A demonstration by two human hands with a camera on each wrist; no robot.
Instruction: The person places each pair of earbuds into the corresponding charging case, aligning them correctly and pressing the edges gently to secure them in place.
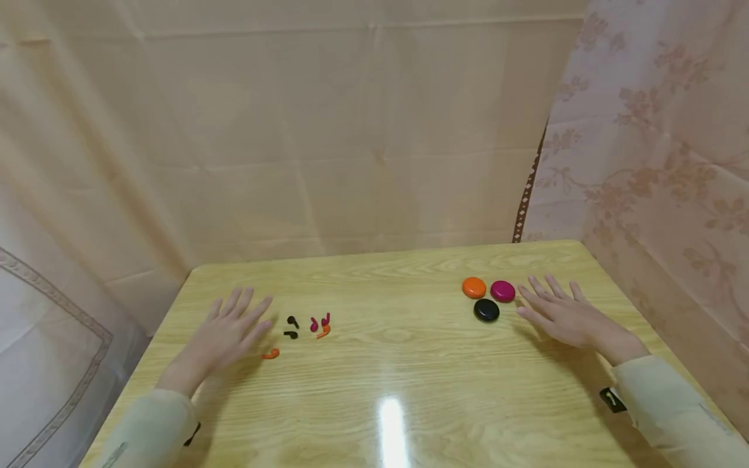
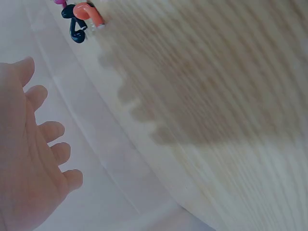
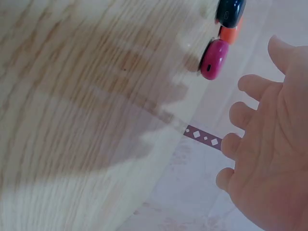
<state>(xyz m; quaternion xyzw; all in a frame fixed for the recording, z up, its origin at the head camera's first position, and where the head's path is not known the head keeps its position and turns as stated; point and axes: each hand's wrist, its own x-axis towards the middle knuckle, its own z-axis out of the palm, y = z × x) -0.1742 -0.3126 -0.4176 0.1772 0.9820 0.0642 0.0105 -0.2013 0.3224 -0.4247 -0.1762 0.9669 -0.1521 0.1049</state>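
Observation:
Fingers spread, my left hand (image 1: 225,331) hovers over the table's left side, holding nothing. Just right of it lie several small earbuds: an orange earbud (image 1: 272,354) nearest the hand, two black earbuds (image 1: 291,335), two magenta earbuds (image 1: 314,324) and another orange earbud (image 1: 324,332) touching the magenta ones. On the right side, my right hand (image 1: 564,315) is also spread above the table with nothing in it. Left of its fingertips sit three round, flat earbud cases: a magenta case (image 1: 503,291), an orange case (image 1: 474,287) and a black case (image 1: 487,310). The magenta case (image 3: 214,59) shows a small port.
The wood-grain table (image 1: 398,364) ends at a back edge against a beige cloth (image 1: 351,143). A floral cloth (image 1: 661,143) hangs along the right side, and a white cloth (image 1: 47,351) along the left. Glare shows near the table's front.

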